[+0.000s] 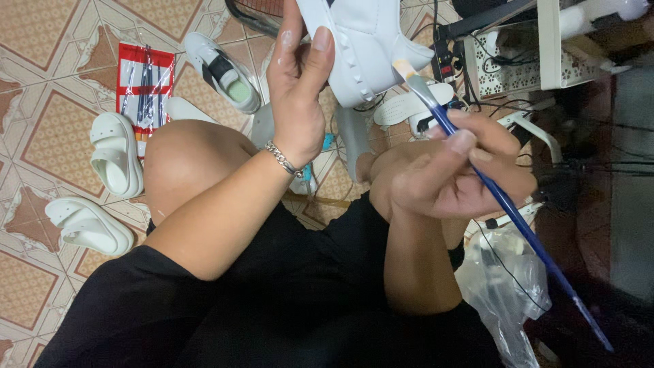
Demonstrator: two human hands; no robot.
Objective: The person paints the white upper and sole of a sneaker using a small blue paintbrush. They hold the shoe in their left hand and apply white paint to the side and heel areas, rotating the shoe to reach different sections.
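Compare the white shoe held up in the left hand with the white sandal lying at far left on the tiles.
The white shoe is closed, with a stitched upper and row of studs; the white sandal is open, with broad straps. The shoe is raised in the left hand, where the brush in the right hand touches it; the sandal lies untouched on the tiled floor. Both are white.

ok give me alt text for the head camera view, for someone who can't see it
A seated person's left hand holds up a white shoe while the right hand touches a blue-handled flat brush to its edge. White sandals and a red packet of brushes lie on the patterned tile floor.
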